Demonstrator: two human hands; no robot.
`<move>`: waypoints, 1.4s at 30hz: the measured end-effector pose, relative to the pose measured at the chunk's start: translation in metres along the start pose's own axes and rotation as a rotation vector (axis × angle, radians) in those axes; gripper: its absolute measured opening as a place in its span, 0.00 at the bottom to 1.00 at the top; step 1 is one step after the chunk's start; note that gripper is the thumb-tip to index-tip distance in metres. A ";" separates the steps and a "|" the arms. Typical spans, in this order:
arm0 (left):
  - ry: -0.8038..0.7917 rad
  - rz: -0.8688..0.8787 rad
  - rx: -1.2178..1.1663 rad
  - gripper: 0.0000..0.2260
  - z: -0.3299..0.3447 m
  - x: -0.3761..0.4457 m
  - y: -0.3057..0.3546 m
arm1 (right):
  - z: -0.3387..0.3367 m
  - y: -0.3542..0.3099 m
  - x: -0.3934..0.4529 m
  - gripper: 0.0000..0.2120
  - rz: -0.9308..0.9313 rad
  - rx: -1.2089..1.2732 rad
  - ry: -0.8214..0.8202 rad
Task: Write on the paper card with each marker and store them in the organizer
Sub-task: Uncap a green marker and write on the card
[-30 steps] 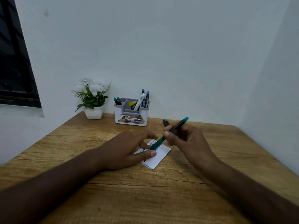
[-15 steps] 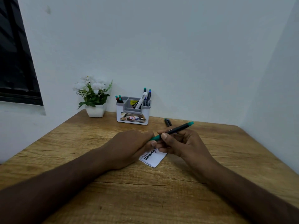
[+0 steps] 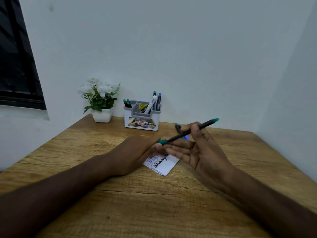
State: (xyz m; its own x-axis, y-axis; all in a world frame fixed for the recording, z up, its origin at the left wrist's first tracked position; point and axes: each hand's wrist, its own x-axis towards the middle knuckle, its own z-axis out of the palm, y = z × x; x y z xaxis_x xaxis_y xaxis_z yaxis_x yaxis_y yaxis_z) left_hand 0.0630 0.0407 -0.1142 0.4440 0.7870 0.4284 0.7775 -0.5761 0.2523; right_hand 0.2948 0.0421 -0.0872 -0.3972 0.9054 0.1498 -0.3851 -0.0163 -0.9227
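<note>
Both hands hide the upper part of the paper card (image 3: 163,164), at the frame's centre, and its handwriting is too small to read. Behind the right hand (image 3: 199,150), the loose markers (image 3: 178,128) are mostly covered. The window (image 3: 17,54) is cut off at the left edge.

A small home or office writing corner: a wood-grain surface (image 3: 140,203) is pushed into the angle of two plain pale walls, with a dark window (image 3: 15,54) at left, a white potted plant (image 3: 100,100) and a grey-and-white desk organizer (image 3: 142,115) holding markers along the back edge.

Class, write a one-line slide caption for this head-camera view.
Both hands hold a green marker above the written paper card; organizer behind.
</note>
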 end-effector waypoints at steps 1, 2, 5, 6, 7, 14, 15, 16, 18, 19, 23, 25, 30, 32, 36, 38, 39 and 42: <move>-0.020 0.000 0.001 0.27 0.000 0.000 0.000 | -0.003 -0.006 0.001 0.15 -0.021 -0.001 0.000; -0.037 0.001 -0.004 0.25 -0.001 0.000 0.001 | -0.005 -0.011 0.003 0.16 -0.050 -0.035 0.008; -0.059 0.013 -0.082 0.23 -0.002 0.001 0.004 | -0.013 -0.015 0.007 0.16 -0.151 -0.221 0.066; -0.070 0.008 -0.099 0.23 -0.003 0.001 0.004 | -0.014 -0.012 0.008 0.16 -0.190 -0.275 0.085; -0.085 0.000 -0.114 0.22 -0.003 0.000 0.001 | -0.015 -0.010 0.009 0.16 -0.219 -0.316 0.108; -0.154 0.050 -0.159 0.10 -0.003 -0.001 -0.012 | -0.014 0.002 0.002 0.11 -0.020 -0.356 0.024; -0.140 0.047 -0.147 0.10 -0.002 -0.001 -0.013 | -0.013 0.002 0.001 0.07 -0.009 -0.385 0.003; -0.131 0.048 -0.140 0.11 -0.002 0.000 -0.013 | -0.012 0.002 0.000 0.05 -0.006 -0.425 -0.006; -0.130 0.055 -0.155 0.12 -0.001 -0.001 -0.015 | -0.011 0.003 -0.002 0.05 -0.002 -0.526 -0.008; -0.129 0.055 -0.165 0.14 -0.001 -0.001 -0.014 | -0.010 0.003 -0.003 0.04 -0.007 -0.602 -0.015; -0.117 0.076 -0.167 0.16 -0.003 -0.001 -0.010 | -0.001 0.005 -0.007 0.05 -0.088 -0.946 -0.096; -0.127 0.080 -0.146 0.15 -0.004 0.000 -0.008 | 0.002 0.006 -0.008 0.06 -0.146 -1.034 -0.100; -0.173 0.075 -0.109 0.12 -0.007 -0.001 -0.012 | 0.000 0.007 -0.006 0.06 -0.155 -1.044 -0.024; -0.179 0.078 -0.101 0.13 -0.007 -0.001 -0.013 | 0.000 0.008 -0.005 0.06 -0.144 -1.045 -0.024; -0.189 0.075 -0.103 0.16 -0.006 -0.001 -0.013 | 0.000 0.009 -0.006 0.05 -0.121 -1.060 -0.070; -0.197 0.066 -0.093 0.16 -0.006 -0.001 -0.014 | -0.001 0.009 -0.006 0.05 -0.125 -1.077 -0.093; -0.198 0.063 -0.090 0.16 -0.005 -0.001 -0.014 | -0.001 0.009 -0.006 0.05 -0.129 -1.082 -0.090; -0.197 0.058 -0.077 0.16 -0.005 -0.001 -0.013 | -0.002 0.009 -0.004 0.05 -0.135 -1.068 -0.050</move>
State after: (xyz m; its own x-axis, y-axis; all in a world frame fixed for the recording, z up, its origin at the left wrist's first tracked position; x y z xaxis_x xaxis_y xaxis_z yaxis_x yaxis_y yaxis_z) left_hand 0.0499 0.0465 -0.1136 0.5715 0.7755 0.2684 0.7152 -0.6311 0.3005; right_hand 0.2945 0.0394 -0.0969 -0.4486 0.8534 0.2655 0.4884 0.4829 -0.7268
